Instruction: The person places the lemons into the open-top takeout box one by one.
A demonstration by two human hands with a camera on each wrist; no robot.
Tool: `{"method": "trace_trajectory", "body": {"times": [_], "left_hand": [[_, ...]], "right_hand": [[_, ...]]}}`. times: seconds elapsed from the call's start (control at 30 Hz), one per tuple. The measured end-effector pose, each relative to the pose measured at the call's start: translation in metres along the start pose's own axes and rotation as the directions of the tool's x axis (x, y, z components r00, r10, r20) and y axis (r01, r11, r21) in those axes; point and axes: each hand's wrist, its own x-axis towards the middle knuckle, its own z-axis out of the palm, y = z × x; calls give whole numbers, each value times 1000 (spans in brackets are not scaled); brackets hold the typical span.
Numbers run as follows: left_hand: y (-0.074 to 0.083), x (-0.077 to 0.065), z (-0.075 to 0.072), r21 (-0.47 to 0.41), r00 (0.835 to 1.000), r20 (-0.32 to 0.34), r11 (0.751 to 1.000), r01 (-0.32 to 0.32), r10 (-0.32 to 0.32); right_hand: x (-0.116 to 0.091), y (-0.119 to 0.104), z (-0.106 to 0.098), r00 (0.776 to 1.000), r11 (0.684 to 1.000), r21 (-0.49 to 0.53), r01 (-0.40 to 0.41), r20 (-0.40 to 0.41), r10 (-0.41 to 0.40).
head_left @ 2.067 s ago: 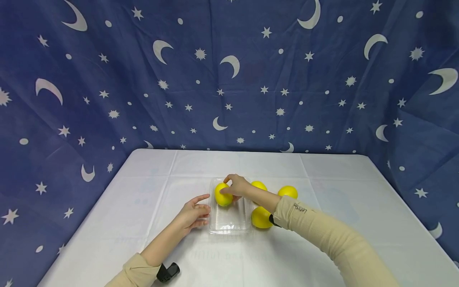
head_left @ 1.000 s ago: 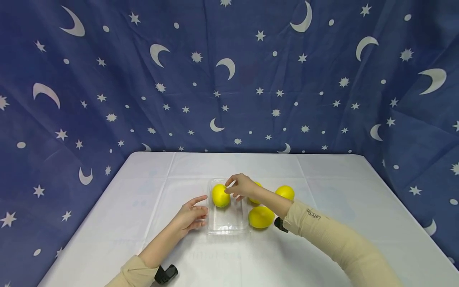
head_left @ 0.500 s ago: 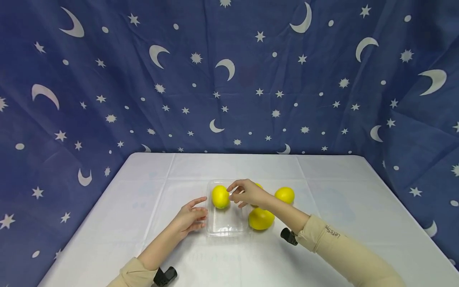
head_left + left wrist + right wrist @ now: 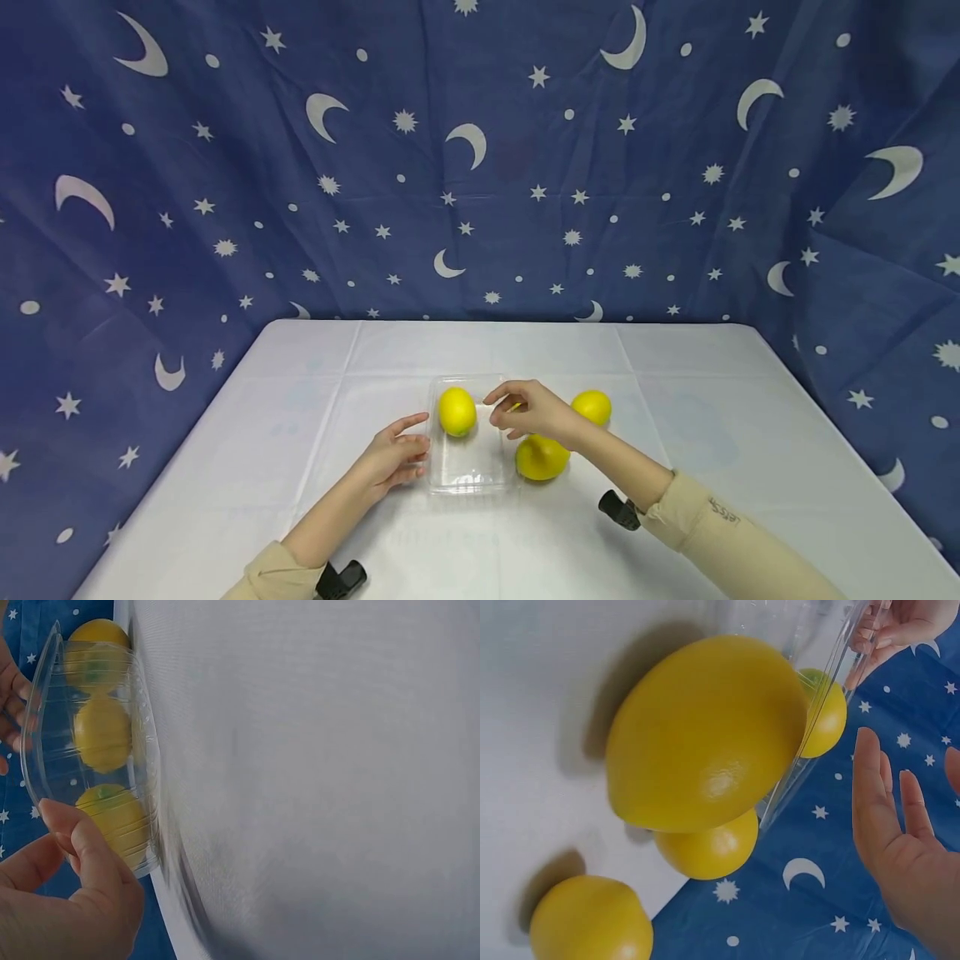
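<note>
A clear plastic container [image 4: 472,487] lies on the table, with one yellow lemon [image 4: 457,412] inside at its far left. My left hand [image 4: 393,457] pinches the container's left rim, thumb and index close together in the left wrist view. My right hand [image 4: 528,410] hovers over the container's right edge, fingers loosely bent and holding nothing; a gap separates it from the lemon inside. Right of the container sit a near lemon [image 4: 542,458], a far-right lemon [image 4: 592,407] and a third lemon [image 4: 709,847], mostly hidden behind my right hand in the head view.
A white cloth covers the table [image 4: 660,550]. Behind it and at both sides hangs a blue curtain [image 4: 517,150] with moons and stars. Each wrist wears a black camera, such as the right one [image 4: 619,509].
My right hand has let go of the lemon inside the container and drawn back to the right. The left hand stays at the container's left rim.
</note>
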Motion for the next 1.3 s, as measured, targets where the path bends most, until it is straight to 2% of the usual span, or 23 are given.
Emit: {"method": "trace_trajectory", "body": {"times": [0.27,0.43,0.8,0.93,1.2,1.3], "left_hand": [[-1,1,0,-4,1000,8,1000,1,-1],[0,2,-1,-9,1000,10,1000,-7,7],[0,-3,-1,-5,1000,-1,1000,-6,6],[0,-3,1,-13,1000,25,1000,-5,5],[-2,-1,-1,-4,1000,2,1000,-1,1],[-2,0,-2,1,1000,-2,1000,2,-2]], "right_hand": [[-15,9,-4,998,999,-14,52,-37,-52],[-23,13,-10,996,998,-7,56,-64,-56],[-36,32,-20,981,980,-119,157,-96,-169],[-41,37,-25,976,976,-143,167,-118,-185],[-44,47,-28,963,942,-281,183,-144,-230],[-46,51,-27,963,940,-296,168,-154,-220]]}}
